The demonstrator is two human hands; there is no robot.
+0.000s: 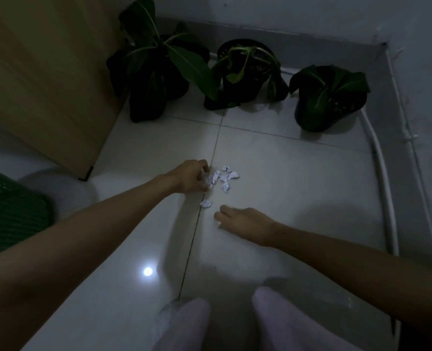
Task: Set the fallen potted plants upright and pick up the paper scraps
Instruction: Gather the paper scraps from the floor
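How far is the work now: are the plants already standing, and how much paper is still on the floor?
Done, it seems: all three potted plants stand upright by the wall. In hand: the left hand closes on scraps at the edge of the paper pile; the right hand lies flat on the floor tiles. Left: most of the pile and one separate scrap.
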